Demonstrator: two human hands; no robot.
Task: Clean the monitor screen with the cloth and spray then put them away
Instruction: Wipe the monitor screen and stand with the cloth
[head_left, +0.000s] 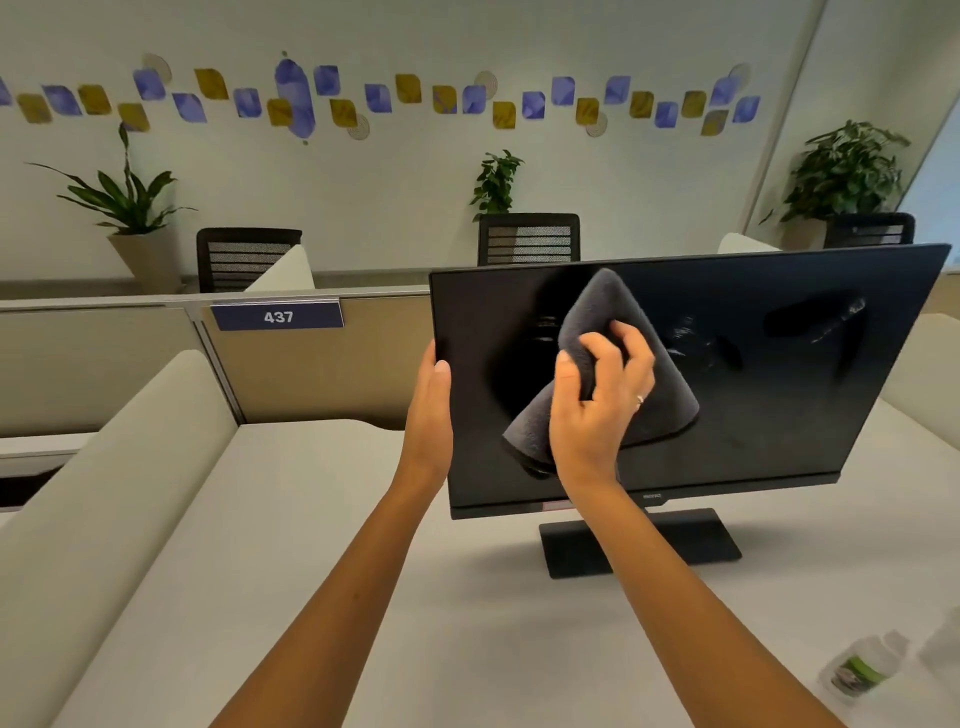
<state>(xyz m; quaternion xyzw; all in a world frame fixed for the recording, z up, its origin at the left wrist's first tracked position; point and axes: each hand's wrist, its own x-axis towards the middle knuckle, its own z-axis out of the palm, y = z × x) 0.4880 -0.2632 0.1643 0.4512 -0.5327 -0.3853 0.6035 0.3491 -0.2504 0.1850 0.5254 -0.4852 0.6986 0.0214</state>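
Note:
A black monitor (779, 395) stands tilted on its flat base (691, 540) on a white desk (467, 623). Its dark screen shows wet streaks toward the upper right. My right hand (597, 405) grips a folded grey cloth (602, 317) and presses it against the left-centre of the screen. My left hand (428, 410) holds the monitor's left edge, thumb on the front bezel, fingers hidden behind. A small clear spray bottle (867, 667) with a green label lies on the desk at the bottom right, blurred.
Beige partitions (104, 467) border the desk on the left and back, one with a "437" sign (278, 316). Beyond them stand black mesh chairs (529, 239) and potted plants (130, 208) against a decorated wall.

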